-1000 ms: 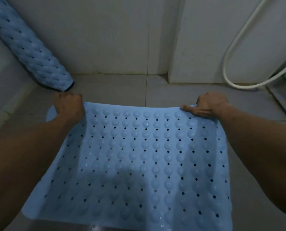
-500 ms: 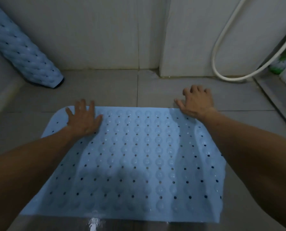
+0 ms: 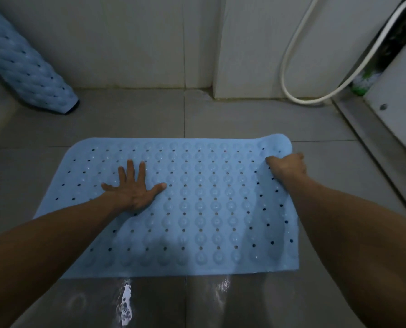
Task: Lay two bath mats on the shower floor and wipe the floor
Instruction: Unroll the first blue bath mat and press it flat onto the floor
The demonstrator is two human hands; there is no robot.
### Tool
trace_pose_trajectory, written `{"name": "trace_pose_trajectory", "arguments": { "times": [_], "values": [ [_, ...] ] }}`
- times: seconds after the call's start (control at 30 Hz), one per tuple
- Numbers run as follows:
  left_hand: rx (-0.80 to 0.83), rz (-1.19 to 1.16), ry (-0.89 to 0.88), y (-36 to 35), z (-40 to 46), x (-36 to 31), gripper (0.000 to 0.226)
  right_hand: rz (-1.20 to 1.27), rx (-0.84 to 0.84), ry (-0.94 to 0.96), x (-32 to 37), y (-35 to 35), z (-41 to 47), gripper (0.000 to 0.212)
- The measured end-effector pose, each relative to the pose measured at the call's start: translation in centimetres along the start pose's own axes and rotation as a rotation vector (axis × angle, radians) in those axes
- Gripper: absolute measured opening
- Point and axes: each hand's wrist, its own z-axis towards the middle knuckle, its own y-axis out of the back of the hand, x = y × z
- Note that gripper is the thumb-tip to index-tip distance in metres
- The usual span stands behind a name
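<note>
Hands are both on the pale blue rubber bath mat (image 3: 197,204) with its rows of raised bumps and small drain holes, which lies spread on the grey tiled shower floor (image 3: 135,119). The left hand (image 3: 133,188) is flat, fingers straight and splayed, palm pressing the mat's left half down. The right hand (image 3: 287,168) is at the mat's far right corner, fingers curled over the edge and pinching it; its grip looks firm, and that corner is lifted and bulged off the tile just beyond the knuckles.

From where I stand, the mat is nearly placed and that raised corner is the bit left to settle. Done well, I'd say the flat left palm should hold as an anchor so the sheet does not creep, while the right hand draws the corner taut away from the mat's middle, lowers it, then presses outward to push out trapped air. The floor at the mat's near edge shines wet (image 3: 126,301), so it could slide; slow, even pressure seems wise.

Beyond the mat's far left corner, a second blue bumpy mat, rolled into a tube (image 3: 27,69), leans against the wall, not yet laid. A white shower hose (image 3: 289,74) loops down the wall beyond the mat's far right corner, well apart from it. No cloth for wiping is visible.
</note>
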Motion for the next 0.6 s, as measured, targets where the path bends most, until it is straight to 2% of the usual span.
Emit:
{"name": "trace_pose_trajectory", "arguments": {
  "times": [0.13,0.2,0.3,0.4,0.47,0.53,0.6],
  "values": [
    [-0.005,-0.003,0.024,-1.3,0.1,-0.6,0.109,-0.295,-0.142,0.352,0.0,1.1,0.3,0.043],
    [-0.015,-0.012,0.027,-1.3,0.2,-0.7,0.110,-0.343,-0.176,0.430,-0.2,1.2,0.7,0.035],
    [-0.021,-0.033,0.030,-1.7,0.7,-1.1,0.107,-0.375,-0.230,0.414,0.1,1.0,1.2,0.038],
    [-0.056,-0.051,0.016,-2.7,1.0,-1.6,0.097,-0.520,-0.280,0.418,0.8,-0.1,0.9,0.062],
    [-0.104,-0.066,0.017,-3.5,1.4,-1.7,0.095,-0.574,-0.174,0.514,0.7,-2.1,-0.1,0.073],
    [-0.155,-0.080,0.012,-4.0,1.6,-1.6,0.094,-0.606,-0.005,0.662,-0.5,-5.5,-2.1,0.072],
    [-0.202,-0.087,-0.007,-4.3,1.7,-1.4,0.091,-0.583,0.126,0.664,-2.3,-8.6,-4.2,0.071]
  ]
}}
